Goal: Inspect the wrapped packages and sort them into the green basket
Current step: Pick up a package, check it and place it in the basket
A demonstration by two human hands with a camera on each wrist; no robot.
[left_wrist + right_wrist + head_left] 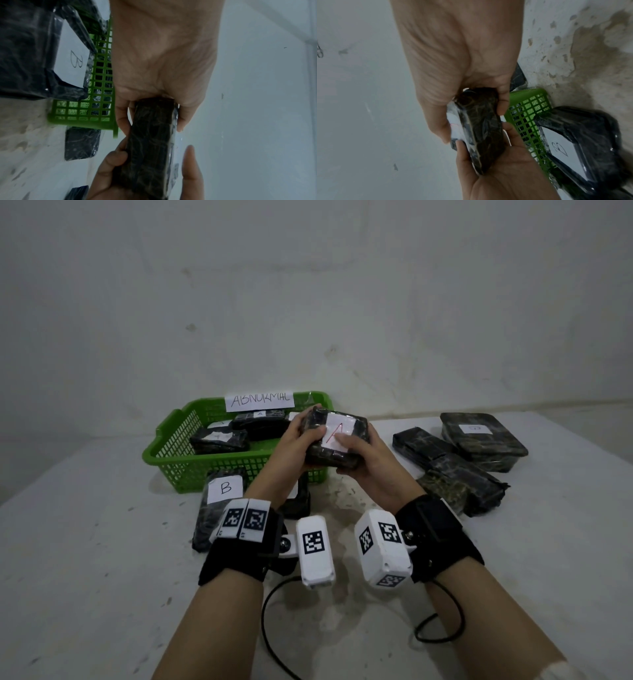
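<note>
On table left: B pack lies just before basket, unsorted. Basket tagged ABNORMAL already holds several packs. Centre, above its near wall: left hand and right hand both curl fingers round A pack, inspection likely underway. Right: three packs wait. Head view shows the red A; wrist views show only the pack's side edge and B label.

- Basket at the desk's 11 o'clock, packages inside.
- B-labelled package at its 6 o'clock.
- A-labelled package held over the basket's 3 o'clock edge.
- Package cluster at 2 o'clock.
</note>
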